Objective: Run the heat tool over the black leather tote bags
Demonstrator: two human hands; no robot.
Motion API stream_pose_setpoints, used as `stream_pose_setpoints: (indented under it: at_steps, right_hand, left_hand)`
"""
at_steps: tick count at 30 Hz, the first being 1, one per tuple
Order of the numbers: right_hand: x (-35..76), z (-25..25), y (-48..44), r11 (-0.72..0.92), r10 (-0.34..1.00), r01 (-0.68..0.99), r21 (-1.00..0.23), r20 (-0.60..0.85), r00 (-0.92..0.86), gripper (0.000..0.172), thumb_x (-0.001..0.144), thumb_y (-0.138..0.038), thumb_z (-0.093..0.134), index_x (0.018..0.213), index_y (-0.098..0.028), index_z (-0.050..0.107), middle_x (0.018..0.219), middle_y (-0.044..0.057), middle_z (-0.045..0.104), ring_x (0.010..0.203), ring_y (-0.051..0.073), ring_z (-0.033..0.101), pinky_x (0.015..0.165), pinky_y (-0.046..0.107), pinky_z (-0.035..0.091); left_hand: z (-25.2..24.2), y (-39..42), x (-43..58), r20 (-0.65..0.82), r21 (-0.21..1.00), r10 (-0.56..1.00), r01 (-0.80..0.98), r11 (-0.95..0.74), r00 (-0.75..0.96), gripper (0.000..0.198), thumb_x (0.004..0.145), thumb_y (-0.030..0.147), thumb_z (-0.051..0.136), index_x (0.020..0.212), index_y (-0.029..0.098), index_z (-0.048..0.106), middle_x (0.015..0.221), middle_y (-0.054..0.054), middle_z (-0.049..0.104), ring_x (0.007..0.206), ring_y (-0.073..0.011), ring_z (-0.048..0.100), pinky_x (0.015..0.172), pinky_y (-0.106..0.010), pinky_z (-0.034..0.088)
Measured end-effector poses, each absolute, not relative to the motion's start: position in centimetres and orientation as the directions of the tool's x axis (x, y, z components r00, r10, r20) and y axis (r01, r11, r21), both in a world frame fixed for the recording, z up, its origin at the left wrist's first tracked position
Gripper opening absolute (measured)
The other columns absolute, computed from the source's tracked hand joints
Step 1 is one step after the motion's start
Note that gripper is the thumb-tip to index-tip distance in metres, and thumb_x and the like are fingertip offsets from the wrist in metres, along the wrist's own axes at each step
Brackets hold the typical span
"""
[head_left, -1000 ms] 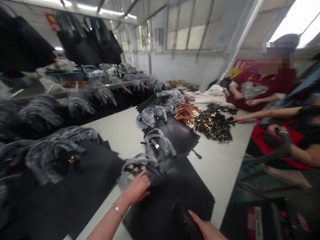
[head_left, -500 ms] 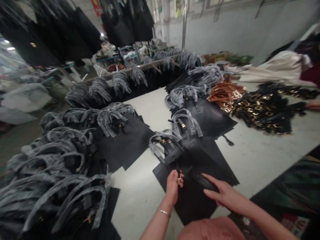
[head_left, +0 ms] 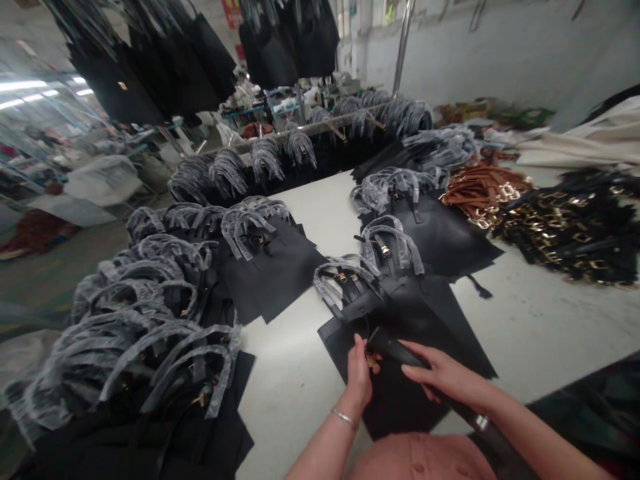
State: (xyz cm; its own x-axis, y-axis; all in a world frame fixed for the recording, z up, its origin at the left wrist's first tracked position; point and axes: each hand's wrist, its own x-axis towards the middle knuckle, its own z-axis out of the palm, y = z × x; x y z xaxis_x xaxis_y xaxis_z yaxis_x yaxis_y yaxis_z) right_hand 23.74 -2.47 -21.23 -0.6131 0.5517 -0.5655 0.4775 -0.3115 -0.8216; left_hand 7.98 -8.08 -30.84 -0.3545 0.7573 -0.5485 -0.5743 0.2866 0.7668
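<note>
A flat black leather bag panel point(head_left: 430, 313) with plastic-wrapped handles point(head_left: 340, 283) lies on the white table point(head_left: 540, 320) in front of me. My left hand point(head_left: 361, 375) pinches a small gold metal fitting point(head_left: 371, 361) at the panel's middle. My right hand point(head_left: 443, 377) lies over a long black strap point(head_left: 395, 348) and presses it against the panel, fingers curled round it. The strap runs back under my right forearm, with a metal end point(head_left: 481, 421) showing near my wrist.
More black bag panels point(head_left: 270, 267) with wrapped handles are heaped at the left point(head_left: 150, 320) and behind point(head_left: 435, 233). Brown straps point(head_left: 483, 187) and a pile of black straps with gold buckles point(head_left: 575, 233) lie at the right. Finished black bags point(head_left: 290, 40) hang overhead.
The view has swung down and left from the co-workers to the table. My left hand moved from the handles to the gold fitting; my right hand came up onto the strap.
</note>
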Motion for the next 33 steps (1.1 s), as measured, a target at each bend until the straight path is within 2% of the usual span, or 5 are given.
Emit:
stream_pose_setpoints:
  at_steps: [6, 11, 17, 28, 33]
  right_hand:
    - [23.0, -21.4, -2.2, -0.293, 0.631, 0.459, -0.839, -0.53, -0.566, 0.074, 0.079, -0.048, 0.062, 0.142, -0.014, 0.04, 0.07, -0.001, 0.064, 0.045, 0.011, 0.055, 0.043, 0.023, 0.043]
    - [23.9, -21.6, -1.3, -0.253, 0.678, 0.511, -0.821, -0.528, -0.511, 0.079, 0.078, -0.05, 0.062, 0.142, -0.011, 0.038, 0.059, -0.004, 0.059, 0.045, 0.013, 0.054, 0.044, 0.024, 0.042]
    - [25.6, -21.2, -3.1, -0.308, 0.616, 0.534, -0.788, -0.593, -0.519, 0.079, 0.075, -0.051, 0.063, 0.14, -0.012, 0.039, 0.067, -0.002, 0.059, 0.043, 0.011, 0.05, 0.043, 0.024, 0.039]
    - [23.9, -21.1, -2.5, -0.349, 0.668, 0.463, -0.815, -0.563, -0.487, 0.081, 0.075, -0.051, 0.065, 0.14, -0.012, 0.038, 0.064, -0.004, 0.058, 0.044, 0.011, 0.051, 0.042, 0.023, 0.041]
    - [24.6, -21.8, -2.8, -0.385, 0.539, 0.509, -0.77, -0.635, -0.554, 0.073, 0.077, -0.047, 0.065, 0.138, -0.015, 0.042, 0.063, -0.003, 0.061, 0.041, 0.01, 0.052, 0.04, 0.02, 0.039]
  left_hand:
    - [-31.4, -8.1, 8.0, -0.552, 0.741, 0.786, -0.596, 0.309, -0.279, 0.069, 0.073, 0.079, 0.05, 0.076, 0.011, 0.06, 0.062, -0.003, 0.055, 0.05, -0.0094, 0.043, 0.047, -0.023, 0.027]
    - [-31.4, -8.5, 8.2, -0.52, 0.754, 0.8, -0.601, 0.265, -0.299, 0.045, 0.068, 0.051, 0.073, 0.087, 0.011, 0.065, 0.071, -0.003, 0.058, 0.056, -0.0088, 0.046, 0.054, -0.022, 0.033]
    - [-31.5, -9.1, 8.7, -0.308, 0.866, 0.869, -0.492, 0.088, -0.388, 0.039, 0.074, 0.024, 0.07, 0.111, 0.015, 0.063, 0.103, -0.009, 0.068, 0.09, -0.0169, 0.061, 0.08, -0.027, 0.044]
    - [-30.9, -9.0, 8.8, -0.329, 0.875, 0.868, -0.466, 0.131, -0.372, 0.04, 0.068, 0.014, 0.068, 0.108, 0.014, 0.066, 0.098, -0.008, 0.071, 0.087, -0.0179, 0.065, 0.081, -0.028, 0.046]
    - [-31.2, -8.9, 8.8, -0.272, 0.902, 0.894, -0.417, 0.108, -0.356, 0.035, 0.072, 0.015, 0.065, 0.108, 0.015, 0.066, 0.104, -0.009, 0.07, 0.092, -0.0199, 0.065, 0.082, -0.029, 0.047]
